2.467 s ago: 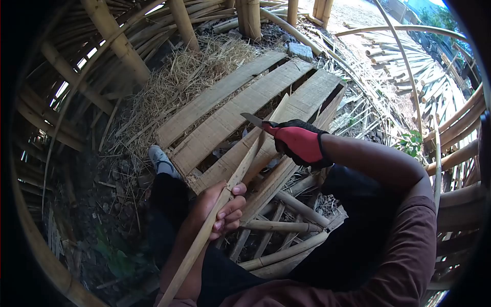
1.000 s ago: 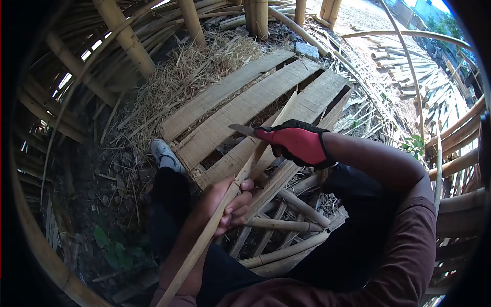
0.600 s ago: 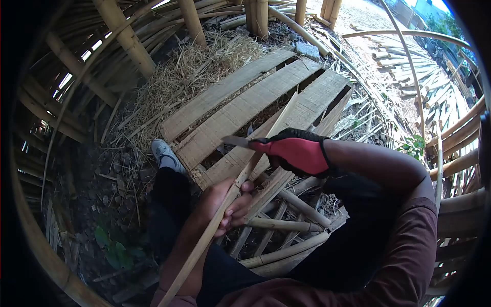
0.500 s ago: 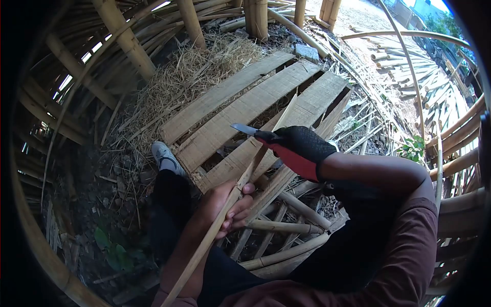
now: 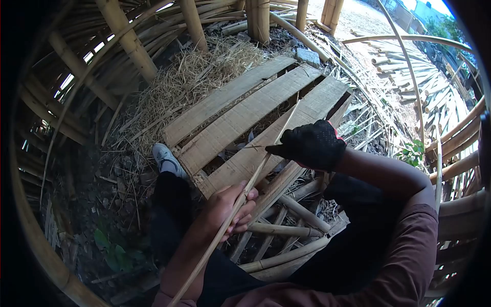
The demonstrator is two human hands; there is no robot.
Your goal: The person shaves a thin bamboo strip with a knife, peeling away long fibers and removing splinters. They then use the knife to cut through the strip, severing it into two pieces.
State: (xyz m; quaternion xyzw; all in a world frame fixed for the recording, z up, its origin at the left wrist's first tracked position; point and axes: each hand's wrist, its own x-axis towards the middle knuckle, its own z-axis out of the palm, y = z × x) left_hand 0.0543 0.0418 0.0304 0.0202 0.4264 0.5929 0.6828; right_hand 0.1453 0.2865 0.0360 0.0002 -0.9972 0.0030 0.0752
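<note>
My bare left hand [image 5: 225,209] is wrapped round a long, thin bamboo strip [image 5: 207,251] that slants from my lap up and away to the right. My right hand [image 5: 313,147], in a black and red glove, is closed on a knife, its handle hidden by the fingers. The knife blade [image 5: 254,147] shows nearly edge-on, pointing left and lying across the strip beyond my left hand. Below the strip's far end is a slatted wooden platform [image 5: 240,120].
Dry straw [image 5: 197,77] is heaped behind the platform, near upright bamboo posts [image 5: 193,25]. A grey block [image 5: 308,56] sits at the platform's far corner. Cut bamboo poles [image 5: 404,66] lie at the upper right. My shoe [image 5: 166,158] rests by the platform's left edge.
My right hand has turned over, so the glove's black back faces up and the blade appears edge-on, slightly lower. The strip has rolled and shows a narrower side. My left hand keeps its hold.
</note>
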